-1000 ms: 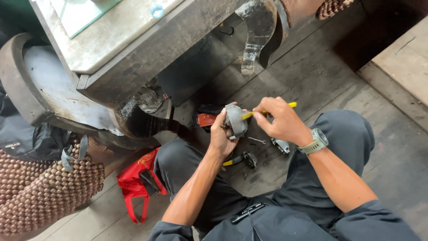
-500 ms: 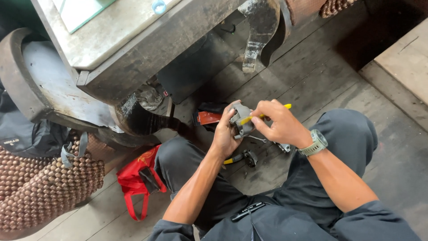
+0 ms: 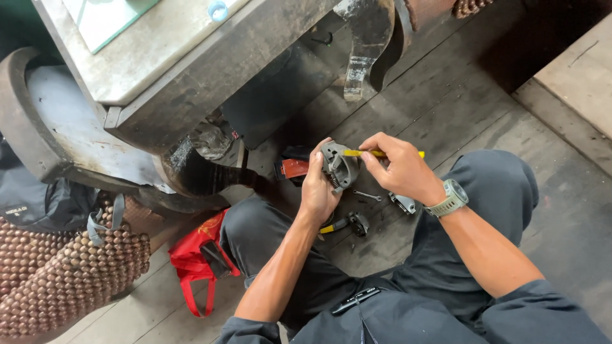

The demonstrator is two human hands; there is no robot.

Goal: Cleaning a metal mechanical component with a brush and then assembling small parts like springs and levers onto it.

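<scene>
Grey metal part (image 3: 340,167) gripped in left hand (image 3: 317,191); right hand (image 3: 398,169) fingers pinch yellow screwdriver (image 3: 363,153) against it; loose pieces on floor (image 3: 446,108) beside.

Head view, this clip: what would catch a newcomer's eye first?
At centre, the left hand grips a small grey metal mechanical part while the right hand works a yellow-handled tool against it. Below them a yellow-handled ratchet lies on the dark wooden plank floor, and a red fabric bag sits at lower left.

Single head-worn view, looking steeply down, close over lap and plank floor (image 3: 446,108)
</scene>
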